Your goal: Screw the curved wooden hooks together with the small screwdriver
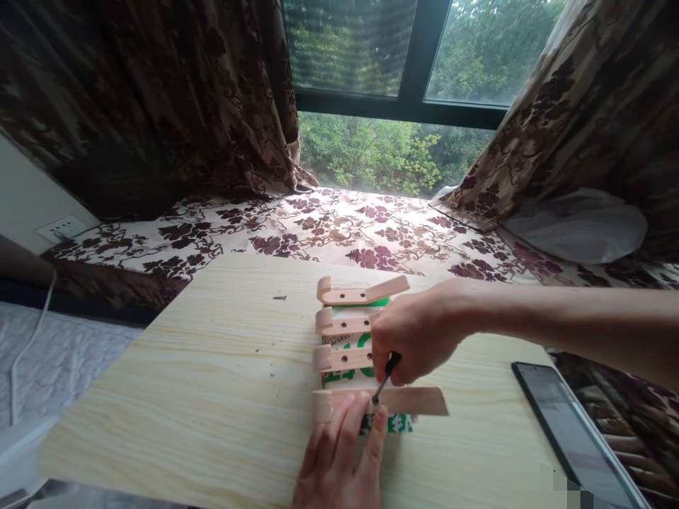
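Four wooden hooks lie in a row over a green and white printed piece (400, 423) on the pale wooden table (212, 396). My left hand (344, 452) presses its fingers on the nearest hook (416, 401). A screwdriver (385, 378) with a black handle is gripped in my right hand (416, 332), its tip on a dark screw (375, 400) in that hook. Beyond it are the third hook (332, 359), the second hook (334, 324) and the farthest hook (350, 294), each showing two dark screws. My right hand partly covers the middle hooks.
Loose screws (279, 297) lie on the table left of the hooks, with small bits nearby. A phone-like device (567, 417) rests at the right edge. Behind are a floral cloth (318, 226), curtains and a window.
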The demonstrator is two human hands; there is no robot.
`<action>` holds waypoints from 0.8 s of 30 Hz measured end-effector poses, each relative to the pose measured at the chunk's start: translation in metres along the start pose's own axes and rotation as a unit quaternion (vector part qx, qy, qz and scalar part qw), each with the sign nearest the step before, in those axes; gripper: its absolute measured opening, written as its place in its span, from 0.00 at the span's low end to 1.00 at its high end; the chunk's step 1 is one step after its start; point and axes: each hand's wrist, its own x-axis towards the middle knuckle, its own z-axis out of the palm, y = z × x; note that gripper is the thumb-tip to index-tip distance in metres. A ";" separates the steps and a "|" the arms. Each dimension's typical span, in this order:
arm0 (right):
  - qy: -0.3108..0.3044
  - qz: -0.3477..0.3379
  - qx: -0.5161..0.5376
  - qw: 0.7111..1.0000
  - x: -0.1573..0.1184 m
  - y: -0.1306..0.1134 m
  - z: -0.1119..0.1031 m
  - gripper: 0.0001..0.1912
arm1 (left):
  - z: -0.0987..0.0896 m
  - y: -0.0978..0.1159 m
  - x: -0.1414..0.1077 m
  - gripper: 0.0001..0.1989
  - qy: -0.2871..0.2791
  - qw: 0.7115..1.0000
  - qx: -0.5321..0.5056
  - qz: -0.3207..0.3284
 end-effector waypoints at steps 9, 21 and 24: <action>0.002 -0.007 -0.015 1.000 -0.002 -0.003 0.003 0.20 | 0.010 0.005 -0.004 0.19 0.057 0.998 -0.018 -0.036; 0.039 -0.001 0.009 0.999 -0.004 0.003 0.009 0.17 | 0.014 0.002 -0.009 0.20 0.046 0.998 -0.025 -0.027; 0.062 0.008 -0.027 0.998 -0.009 -0.002 0.012 0.16 | 0.014 0.001 -0.009 0.20 0.032 0.999 -0.028 -0.022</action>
